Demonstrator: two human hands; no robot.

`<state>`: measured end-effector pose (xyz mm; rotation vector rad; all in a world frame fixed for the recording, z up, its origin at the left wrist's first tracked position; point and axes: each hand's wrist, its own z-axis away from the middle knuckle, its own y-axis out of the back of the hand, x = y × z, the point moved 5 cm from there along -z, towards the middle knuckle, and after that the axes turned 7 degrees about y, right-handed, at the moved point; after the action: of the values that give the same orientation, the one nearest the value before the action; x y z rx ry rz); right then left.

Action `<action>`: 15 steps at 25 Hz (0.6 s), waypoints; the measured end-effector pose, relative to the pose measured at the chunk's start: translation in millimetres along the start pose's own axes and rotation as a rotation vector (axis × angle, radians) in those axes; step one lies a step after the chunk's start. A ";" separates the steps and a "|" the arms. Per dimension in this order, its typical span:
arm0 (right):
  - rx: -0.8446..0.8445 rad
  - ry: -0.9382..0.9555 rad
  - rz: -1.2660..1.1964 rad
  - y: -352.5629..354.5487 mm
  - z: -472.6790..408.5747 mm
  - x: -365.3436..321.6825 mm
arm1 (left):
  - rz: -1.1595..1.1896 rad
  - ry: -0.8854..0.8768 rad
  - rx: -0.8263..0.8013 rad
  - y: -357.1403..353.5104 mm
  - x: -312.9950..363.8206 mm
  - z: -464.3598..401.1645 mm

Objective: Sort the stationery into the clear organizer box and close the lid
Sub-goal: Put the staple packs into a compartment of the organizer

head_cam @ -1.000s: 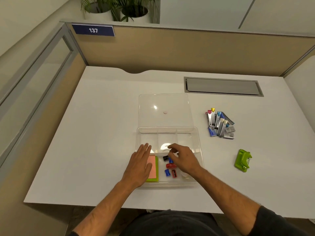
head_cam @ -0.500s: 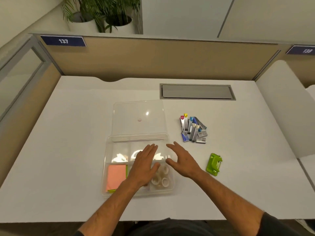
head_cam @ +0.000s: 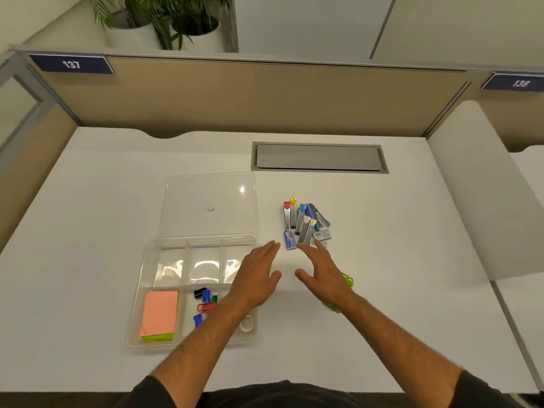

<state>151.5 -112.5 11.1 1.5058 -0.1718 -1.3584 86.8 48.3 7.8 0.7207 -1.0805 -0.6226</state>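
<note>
My left hand (head_cam: 256, 278) has flat, straight fingers and holds nothing. My right hand (head_cam: 322, 269) is flat and spread too, and its fingertips are right at the near end of the pile of little staplers and staple boxes (head_cam: 306, 225). A green thing (head_cam: 348, 280) peeks out from under my right wrist (I can't tell what it is). The clear box (head_cam: 141, 290) sits to my left with its lid (head_cam: 210, 201) open behind it. Pink sticky notes (head_cam: 159, 312) and small colored clips (head_cam: 204, 301) lie inside
</note>
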 end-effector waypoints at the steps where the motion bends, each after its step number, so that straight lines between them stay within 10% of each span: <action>1: 0.011 0.002 -0.008 3.1 -1.4 4.7 | -0.012 0.008 -0.002 -1.0 3.2 -7.1; 15: 0.017 -0.114 -0.027 16.4 -26.7 61.0 | -0.058 0.069 -0.132 -47.7 12.1 -107.6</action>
<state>201.9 -146.2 -21.0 1.4496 -0.2355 -1.4691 186.4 32.7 -54.1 0.6561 -0.9487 -0.7071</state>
